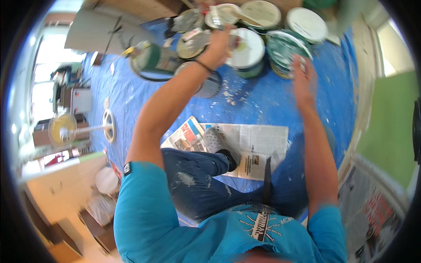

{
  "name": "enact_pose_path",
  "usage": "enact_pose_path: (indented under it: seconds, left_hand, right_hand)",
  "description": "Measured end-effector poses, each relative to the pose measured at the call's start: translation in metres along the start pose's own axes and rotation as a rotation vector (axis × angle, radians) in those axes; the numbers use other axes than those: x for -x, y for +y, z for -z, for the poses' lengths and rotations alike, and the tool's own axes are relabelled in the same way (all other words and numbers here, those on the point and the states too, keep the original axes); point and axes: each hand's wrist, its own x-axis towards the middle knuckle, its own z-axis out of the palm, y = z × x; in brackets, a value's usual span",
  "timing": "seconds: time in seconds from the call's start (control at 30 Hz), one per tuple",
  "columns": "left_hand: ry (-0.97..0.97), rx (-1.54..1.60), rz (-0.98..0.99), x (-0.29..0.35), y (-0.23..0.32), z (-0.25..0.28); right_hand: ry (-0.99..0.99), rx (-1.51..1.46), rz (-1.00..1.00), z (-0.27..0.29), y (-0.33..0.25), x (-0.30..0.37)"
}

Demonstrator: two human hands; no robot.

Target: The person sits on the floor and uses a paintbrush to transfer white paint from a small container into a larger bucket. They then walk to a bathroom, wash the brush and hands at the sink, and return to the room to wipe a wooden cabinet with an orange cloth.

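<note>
My left hand [217, 46] reaches over the paint containers, its fingers closed beside a white-lidded bucket [246, 47]. A pale, shiny flat tool [215, 17] shows just beyond its fingertips; whether the hand holds it is unclear. My right hand [304, 79] is at the near right rim of a green-smeared bucket [285, 50]. Its fingers are curled and blurred, with something whitish at their tips. A wooden stick or handle [247, 18] lies across the tops of the containers behind. Grey-smeared material [195, 40] sits on a tub left of my left hand.
Another white-lidded bucket [307, 25] stands at the far right. A green canister with a dark hose [153, 58] and a grey can [208, 83] are at the left. Newspaper [263, 136] lies under my foot on a blue tarp [263, 103]. A pedestal fan [63, 129] stands farther left.
</note>
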Motion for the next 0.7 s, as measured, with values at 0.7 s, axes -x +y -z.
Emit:
enact_pose_path:
  seconds: [0.7]
  left_hand:
    - [0.100,-0.592,0.136,0.366,0.266,0.209]
  right_hand:
    - [-0.411,0.276,-0.511,0.046,-0.226,0.094]
